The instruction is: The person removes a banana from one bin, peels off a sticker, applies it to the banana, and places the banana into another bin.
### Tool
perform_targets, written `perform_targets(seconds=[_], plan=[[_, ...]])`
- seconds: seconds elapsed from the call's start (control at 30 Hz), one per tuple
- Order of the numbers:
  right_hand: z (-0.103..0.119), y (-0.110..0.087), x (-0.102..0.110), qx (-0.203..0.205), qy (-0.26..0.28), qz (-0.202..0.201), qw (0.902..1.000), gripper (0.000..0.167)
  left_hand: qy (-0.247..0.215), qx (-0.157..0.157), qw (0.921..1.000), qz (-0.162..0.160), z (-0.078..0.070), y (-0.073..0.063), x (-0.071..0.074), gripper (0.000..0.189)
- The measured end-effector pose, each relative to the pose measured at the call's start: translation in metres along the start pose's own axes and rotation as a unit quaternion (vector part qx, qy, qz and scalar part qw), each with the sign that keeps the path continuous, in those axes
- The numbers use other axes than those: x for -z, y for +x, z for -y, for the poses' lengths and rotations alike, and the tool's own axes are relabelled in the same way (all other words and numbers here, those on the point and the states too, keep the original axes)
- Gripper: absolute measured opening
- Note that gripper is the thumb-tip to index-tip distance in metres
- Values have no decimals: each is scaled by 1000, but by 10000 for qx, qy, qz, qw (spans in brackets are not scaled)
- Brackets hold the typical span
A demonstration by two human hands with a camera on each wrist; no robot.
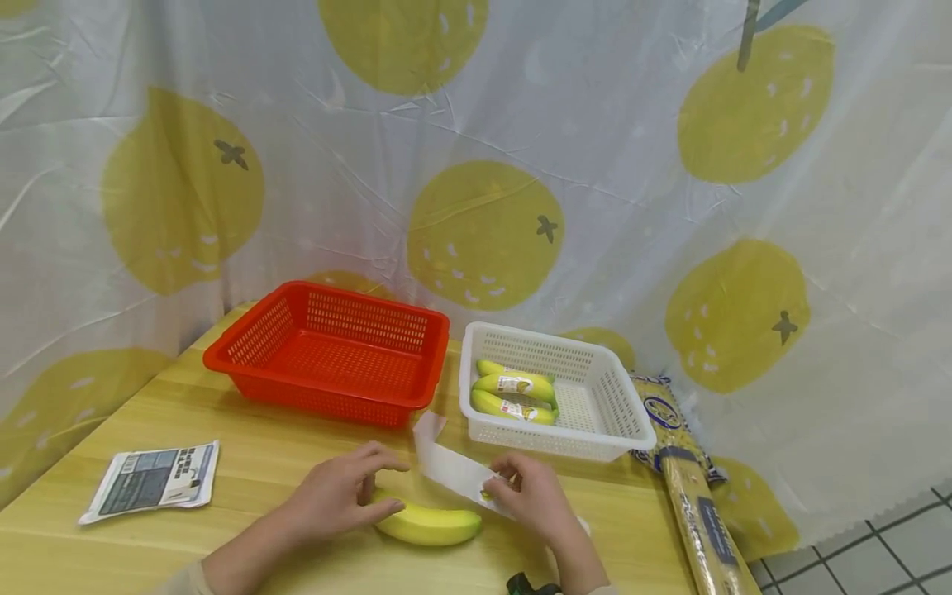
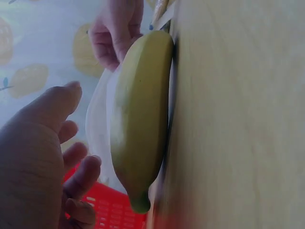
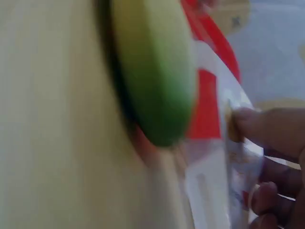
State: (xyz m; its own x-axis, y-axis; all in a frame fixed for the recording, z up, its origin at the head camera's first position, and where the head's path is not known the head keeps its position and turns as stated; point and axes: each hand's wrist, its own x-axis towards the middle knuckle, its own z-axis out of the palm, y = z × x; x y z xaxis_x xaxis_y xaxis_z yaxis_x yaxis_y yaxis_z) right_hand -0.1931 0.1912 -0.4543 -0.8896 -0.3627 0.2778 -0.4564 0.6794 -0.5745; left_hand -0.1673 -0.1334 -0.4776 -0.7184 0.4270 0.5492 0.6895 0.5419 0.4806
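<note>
A single yellow banana [image 1: 429,525] with a greenish tip lies on the wooden table. Beside its left end is my left hand [image 1: 338,491], fingers loosely bent; the left wrist view shows a gap between this hand [image 2: 52,138] and the banana [image 2: 143,109]. Just beyond the banana, my right hand [image 1: 530,494] pinches a white strip of stickers [image 1: 455,470] between thumb and fingers. Up close in the right wrist view, the strip [image 3: 209,191] carries a printed label under the thumb, and the banana's green end [image 3: 162,105] is blurred.
A red basket [image 1: 327,395] stands at the back left. To its right, a white basket [image 1: 521,431] holds three labelled bananas [image 1: 513,384]. A flat printed packet [image 1: 152,481] lies at left. Bagged goods [image 1: 692,496] line the right edge. A small black object [image 1: 521,584] sits in front.
</note>
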Motion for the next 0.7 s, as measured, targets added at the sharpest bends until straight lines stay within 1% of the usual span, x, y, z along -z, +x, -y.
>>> perform_targets(seconds=[0.03,0.07,0.1,0.13,0.2,0.23,0.3,0.33,0.37,0.43,0.5,0.57,0.6,0.63,0.7], plan=[[8,1,-9,360,-181,-226,9989,16,-9,-143,9997,-189,-2,1,-2,45],[16,2,-17,722,-357,-457,9957,16,3,-306,9989,-365,-3,3,-4,48],[25,2,-26,1074,-547,-731,9900,17,8,-436,9977,-515,-6,4,-6,50],[32,2,-34,1426,-726,-1013,9819,18,32,-517,9967,-625,-9,6,-8,53],[46,4,-45,2162,-927,-1519,9600,22,126,-619,9953,-734,-14,8,-11,54],[52,5,-49,2441,-960,-1711,9497,23,176,-643,9949,-752,-16,9,-13,54],[60,6,-54,2848,-830,-1953,9348,25,228,-531,9956,-737,-20,10,-15,49],[63,6,-55,2998,-736,-2010,9297,27,248,-454,9959,-743,-20,10,-15,44],[64,7,-56,3076,-596,-2023,9278,29,256,-385,9960,-767,-21,10,-16,40],[63,6,-57,3009,-362,-2014,9314,32,218,-227,9958,-857,-20,10,-16,32],[60,5,-58,2733,-4,-1921,9426,35,155,-85,9954,-939,-19,9,-16,30],[57,3,-58,2264,448,-1742,9573,35,82,-42,9946,-1029,-18,8,-16,30],[56,2,-58,2017,661,-1663,9629,34,46,-41,9941,-1082,-18,7,-16,30],[55,1,-58,1754,876,-1567,9680,33,14,-65,9934,-1141,-18,7,-15,30],[54,0,-58,1304,1218,-1411,9738,31,-31,-109,9917,-1279,-18,7,-14,30]])
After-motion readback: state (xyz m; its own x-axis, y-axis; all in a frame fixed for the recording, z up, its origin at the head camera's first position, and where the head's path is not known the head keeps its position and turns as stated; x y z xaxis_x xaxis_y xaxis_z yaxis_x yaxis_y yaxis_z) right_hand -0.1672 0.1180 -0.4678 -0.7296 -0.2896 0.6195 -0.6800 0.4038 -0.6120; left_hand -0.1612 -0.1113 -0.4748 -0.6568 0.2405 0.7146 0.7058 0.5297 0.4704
